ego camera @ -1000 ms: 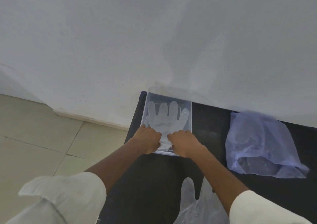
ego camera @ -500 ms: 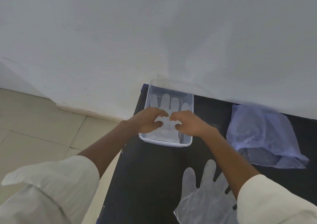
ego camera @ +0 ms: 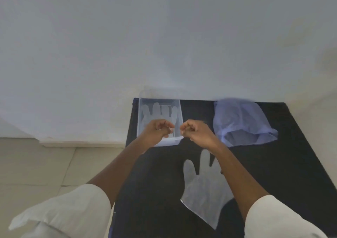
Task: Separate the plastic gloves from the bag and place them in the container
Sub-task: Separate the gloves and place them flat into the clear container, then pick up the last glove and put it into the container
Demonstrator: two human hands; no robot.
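Note:
A clear plastic container [ego camera: 141, 117] stands at the far left corner of the black table [ego camera: 155, 186], against the wall. A translucent glove [ego camera: 157, 110] lies flat inside it, fingers pointing to the wall. My left hand [ego camera: 158, 130] hovers over the container's near end, fingers curled in, nothing in them. Just off the container's near right corner, my right hand [ego camera: 195, 131] is also curled and holds nothing. A second translucent glove [ego camera: 204, 185] lies flat on the table under my right forearm. The bluish plastic bag [ego camera: 240, 121] lies at the far right, mouth toward me.
A white wall runs directly behind the table. Beige floor tiles [ego camera: 45, 164] lie beyond the table's left edge. My white sleeves fill the lower corners of the view.
Both hands have lifted off the glove in the container and drawn back toward me, the right one clear of the container. The glove stays flat inside.

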